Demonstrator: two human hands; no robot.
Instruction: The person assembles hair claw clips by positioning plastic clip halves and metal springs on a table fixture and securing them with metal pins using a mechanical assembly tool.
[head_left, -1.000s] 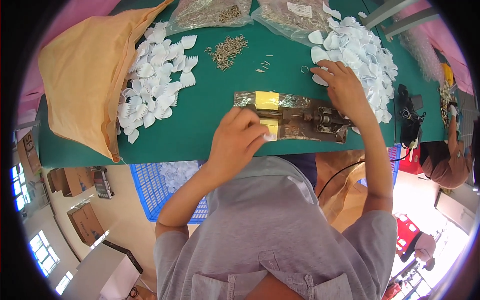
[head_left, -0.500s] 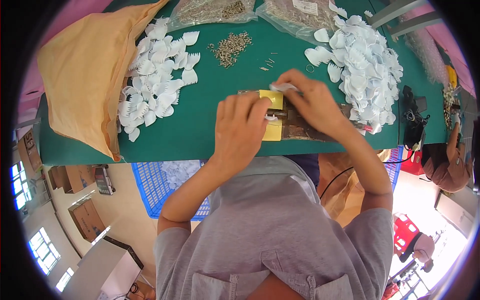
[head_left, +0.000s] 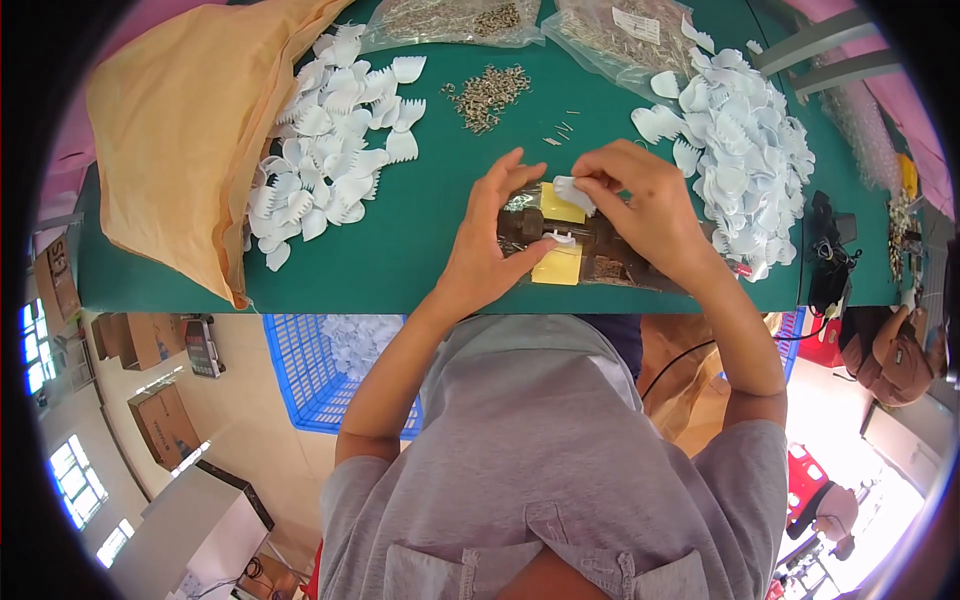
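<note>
My right hand (head_left: 645,205) pinches a white toothed hair-claw half (head_left: 575,194) between thumb and fingertips, over the upper yellow pad (head_left: 561,206) of a dark, tape-wrapped block (head_left: 612,262). Fingers spread, my left hand (head_left: 487,240) lies around the block's left end. Its thumb tip touches a small white plastic piece (head_left: 562,240) at the lower yellow pad (head_left: 557,268); most of that piece's shape is hard to make out. Beyond the block are a few thin metal pins (head_left: 563,127) and a heap of small metal springs (head_left: 488,98).
White claw halves form a pile at left (head_left: 325,150) and a bigger pile at right (head_left: 742,150). A brown paper sack (head_left: 190,140) stands at the left edge. Clear bags (head_left: 620,40) of metal parts lie at the back. Under the table edge is a blue basket (head_left: 300,370).
My left hand has opened its fingers and spread to the block's left end. My right hand has brought its claw half down and nearer over the upper pad. The view has shifted slightly.
</note>
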